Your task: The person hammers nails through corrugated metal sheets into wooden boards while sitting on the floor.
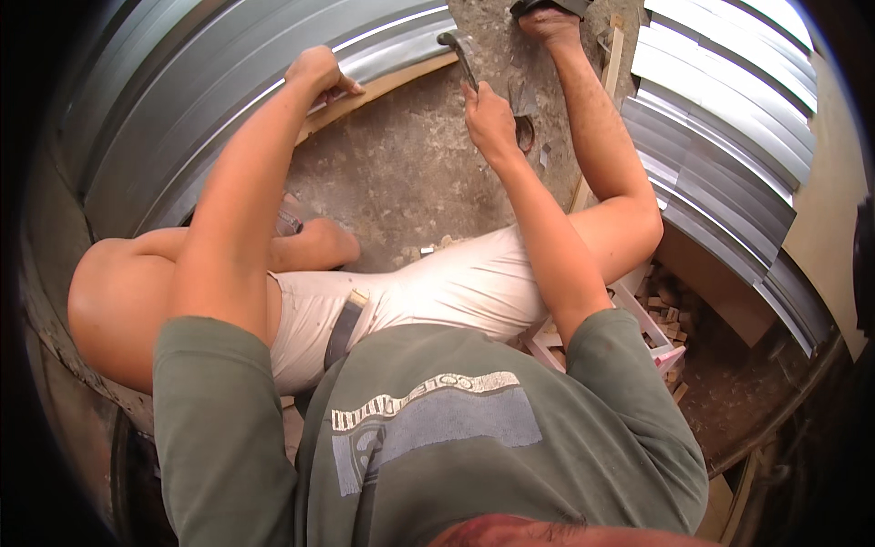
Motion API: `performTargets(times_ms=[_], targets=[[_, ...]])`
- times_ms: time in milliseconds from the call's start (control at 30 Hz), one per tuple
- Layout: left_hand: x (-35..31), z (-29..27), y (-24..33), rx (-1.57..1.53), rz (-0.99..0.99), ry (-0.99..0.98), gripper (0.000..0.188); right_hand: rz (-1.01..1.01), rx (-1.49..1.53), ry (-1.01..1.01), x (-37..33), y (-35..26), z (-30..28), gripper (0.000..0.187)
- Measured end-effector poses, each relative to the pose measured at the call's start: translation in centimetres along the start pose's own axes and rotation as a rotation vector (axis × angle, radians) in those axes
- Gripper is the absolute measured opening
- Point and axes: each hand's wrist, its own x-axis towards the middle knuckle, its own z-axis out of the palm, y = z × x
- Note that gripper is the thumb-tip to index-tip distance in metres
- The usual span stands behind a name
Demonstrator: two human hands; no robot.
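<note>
My right hand (489,120) is wrapped round a hammer (467,62), its dark curved head raised beyond the fist. The hammer is apart from the work. My left hand (319,73) is bent down at the edge of a pale wooden strip (387,84), fingers drawn together. Whatever those fingertips pinch is too small or hidden to tell. The strip lies along the near edge of long grey sheet-metal panels (246,68), which reach across the far left.
More stacked metal panels (720,118) stand at the right. Below them small wooden blocks (670,314) lie beside a pale stool frame (638,314). My legs are spread over a stained concrete floor (392,182), one sandalled foot (551,23) at the top. A wooden batten (613,59) runs past that foot.
</note>
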Motion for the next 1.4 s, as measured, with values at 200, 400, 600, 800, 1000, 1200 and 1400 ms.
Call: performTargets(times_ms=[200,400,600,800,1000,1200,1400], targets=[[-0.5,0.1,0.5,0.041,-0.013,0.003,0.045,0.043,0.017,0.019,1.5,0.9,-0.4,0.040],[-0.5,0.4,0.8,0.068,-0.001,0.021,0.045,0.076,0.017,0.030,1.6,2.1,-0.4,0.045],[-0.9,0.1,-0.3,0.046,0.008,0.016,0.044,0.084,0.010,0.007,2.2,0.9,-0.9,0.047],[-1.5,1.2,0.1,0.062,0.076,0.121,0.039,0.078,-0.029,-0.005,2.4,1.9,2.2,0.048],[-2.2,0.4,-5.3,0.098,0.204,0.024,0.047,0.045,-0.014,-0.005,2.7,2.8,2.8,0.047],[-1.6,0.9,-7.5,-0.225,0.093,-0.064,0.052,-0.031,-0.020,-0.009,2.2,1.3,1.9,0.046],[-1.2,0.8,-7.8,-0.263,0.039,-0.091,0.053,-0.242,0.092,-0.109,-2.3,-6.0,1.7,0.040]])
